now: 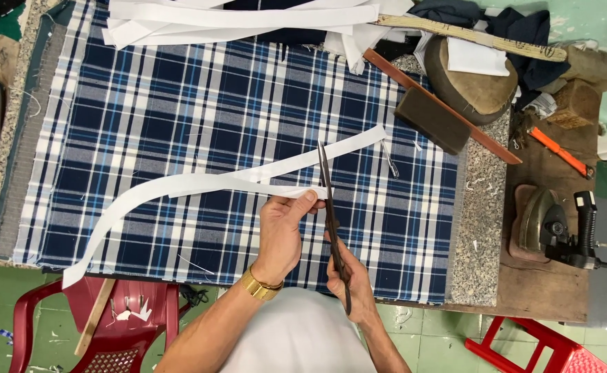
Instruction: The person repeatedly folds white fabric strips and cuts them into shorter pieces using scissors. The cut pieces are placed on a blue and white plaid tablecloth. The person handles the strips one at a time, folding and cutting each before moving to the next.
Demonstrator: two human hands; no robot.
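A red plastic chair (103, 324) stands at the lower left, beside the tabletop (479, 228), which is covered by a blue plaid cloth (179, 103). On the cloth a long white strip (179, 186) curves from the near left edge up toward the right. It looks thin, light and limp, so it would sag wherever it is not supported; pinching it flat close to the blade seems the surest hold. The left hand (282, 231) does that, its fingers (309, 198) closed on the strip's near end, a gold watch (258, 284) at the wrist. The right hand (352, 276) is wrapped round the handles of long dark scissors (331, 207), whose blades point away across the strip. Farther right lie a dark block (431, 119), a wooden ruler (441, 103) and an iron (545, 224).
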